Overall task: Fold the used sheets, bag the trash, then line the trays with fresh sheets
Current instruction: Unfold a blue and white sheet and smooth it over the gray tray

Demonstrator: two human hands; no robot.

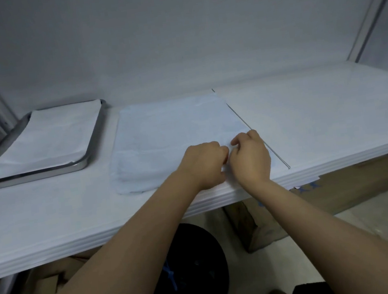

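Head view: the left hand (205, 162) and right hand (251, 157) sat knuckle to knuckle, fingers curled, pinching the near right corner of a blue sheet (171, 130) lying flat on the table (319, 110). Left of it, apart, stood a tray (93, 138) lined with white paper (46, 139).

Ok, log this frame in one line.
left hand, right hand: pinching blue sheet near-right corner | tray: white-lined, left

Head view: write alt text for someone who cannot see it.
A left hand and right hand pinch the near right corner of a pale blue sheet on a white table. A metal tray lined with a white sheet sits at left.
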